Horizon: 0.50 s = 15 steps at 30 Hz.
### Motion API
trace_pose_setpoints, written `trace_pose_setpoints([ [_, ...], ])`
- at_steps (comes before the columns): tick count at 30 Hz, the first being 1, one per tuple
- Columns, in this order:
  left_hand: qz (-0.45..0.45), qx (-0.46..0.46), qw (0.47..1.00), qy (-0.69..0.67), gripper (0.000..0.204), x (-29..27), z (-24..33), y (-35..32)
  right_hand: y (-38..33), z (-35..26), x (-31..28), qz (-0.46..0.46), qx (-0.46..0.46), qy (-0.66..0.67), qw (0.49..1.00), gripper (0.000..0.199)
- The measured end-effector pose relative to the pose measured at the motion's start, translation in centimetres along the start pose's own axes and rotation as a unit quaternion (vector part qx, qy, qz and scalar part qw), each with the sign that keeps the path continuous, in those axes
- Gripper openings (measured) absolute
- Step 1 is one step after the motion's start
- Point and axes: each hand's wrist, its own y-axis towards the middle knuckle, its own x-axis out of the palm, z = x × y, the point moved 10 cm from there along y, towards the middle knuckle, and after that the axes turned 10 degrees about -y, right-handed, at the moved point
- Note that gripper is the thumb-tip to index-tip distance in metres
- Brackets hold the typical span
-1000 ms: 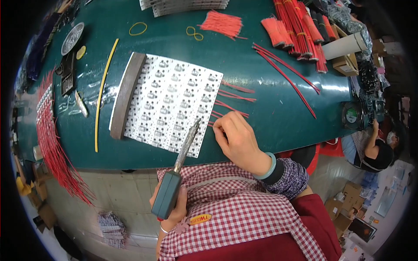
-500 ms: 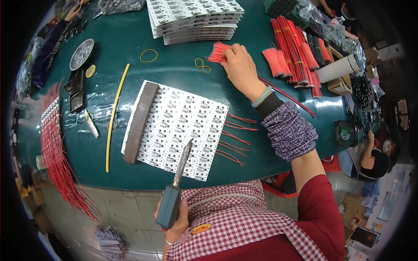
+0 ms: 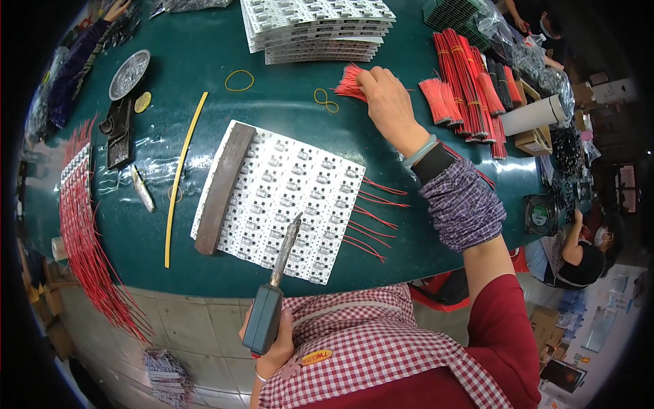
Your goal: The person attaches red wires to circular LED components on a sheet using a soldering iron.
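Note:
My left hand (image 3: pixel 278 347) is closed round the grey-green handle of a soldering iron (image 3: pixel 264 320). The iron's bare metal tip points up over a white circuit board panel (image 3: pixel 286 184). Red wires (image 3: pixel 375 198) stick out from the panel's right edge, and a dark brown bar (image 3: pixel 225 191) lies across its left side. Farther off, my right hand (image 3: pixel 392 109) has its fingers bent down and pinched at a bundle of red wires (image 3: pixel 351 83) on the table. Part of that bundle is hidden under the hand.
White panels (image 3: pixel 320 34) are stacked at the back. Bundles of red wire (image 3: pixel 463 82) lie right, by a white cylinder (image 3: pixel 531 117). On the left are a metal bowl (image 3: pixel 129 75), a yellow strip (image 3: pixel 184 184), a pen-like tool (image 3: pixel 143 189) and a wired panel (image 3: pixel 78 163).
The whole view has shifted slightly. My right hand has moved a little to the right at the red wire bundle. The soldering iron stays over the panel in my left hand.

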Motion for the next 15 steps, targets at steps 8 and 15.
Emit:
trace_pose_setpoints([
  [8, -0.008, 0.028, 0.999, 0.021, 0.022, 0.0, -0.2, -0.7, 0.9, -1.0, -2.6, -0.058, -0.049, 0.021, 0.997, 0.012],
  [15, -0.008, -0.007, 1.000, -0.001, 0.026, -0.3, -1.1, -1.0, 1.0, -4.9, -6.4, -0.122, -0.228, 0.020, 0.966, 0.003],
])
